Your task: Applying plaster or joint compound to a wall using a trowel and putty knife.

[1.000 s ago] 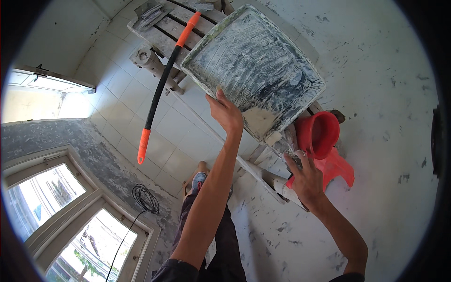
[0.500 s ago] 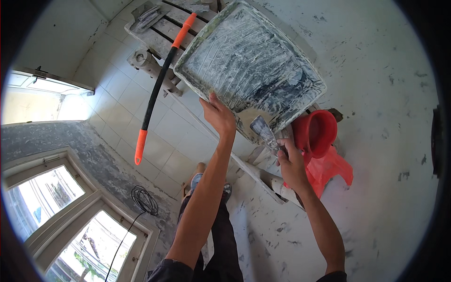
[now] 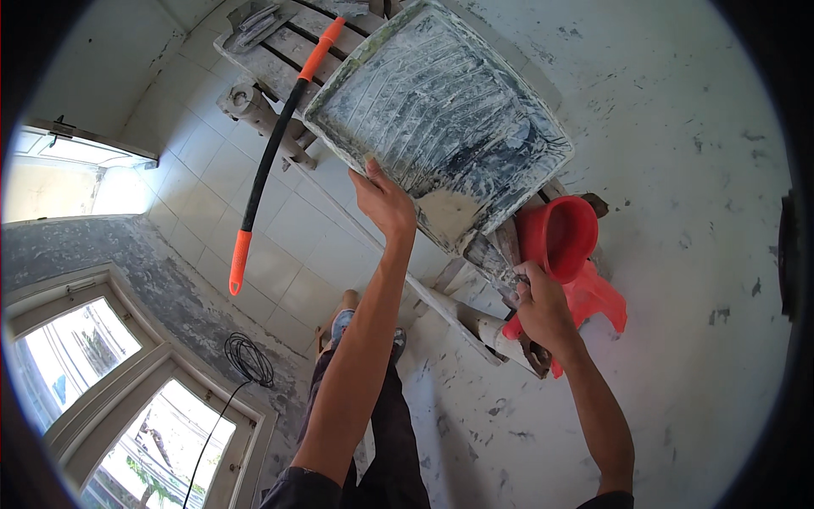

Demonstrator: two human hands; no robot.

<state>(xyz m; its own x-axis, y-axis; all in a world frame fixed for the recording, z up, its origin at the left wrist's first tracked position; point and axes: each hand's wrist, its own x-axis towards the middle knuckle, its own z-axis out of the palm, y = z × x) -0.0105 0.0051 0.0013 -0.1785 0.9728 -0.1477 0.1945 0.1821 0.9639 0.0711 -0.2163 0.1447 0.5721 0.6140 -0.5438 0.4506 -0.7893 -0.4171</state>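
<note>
A large paint tray point(image 3: 407, 110), coated in dried white and grey residue, is tilted in front of me. My left hand point(image 3: 386, 202) grips its near left edge, thumb over the rim. A pool of beige paste point(image 3: 449, 212) lies in the tray's near corner. My right hand point(image 3: 545, 310) is closed around the handle of a putty knife point(image 3: 485, 257), its smeared blade at the tray's near corner. Whether the blade touches the rim I cannot tell. Right beside that hand are a red bucket point(image 3: 570, 237) and a red plastic bag point(image 3: 600, 301).
A black pole with orange ends point(image 3: 270, 165) leans across a slatted wooden bench point(image 3: 271, 68), with trowels point(image 3: 254, 24) on it. A long pale strip point(image 3: 441, 301) crosses below the tray. A coiled black cable point(image 3: 248, 359) hangs by the windows point(image 3: 102, 339).
The putty knife has moved from over the tray's paste down to the outside of its near corner. My left hand keeps its hold on the edge. The whole view has shifted slightly.
</note>
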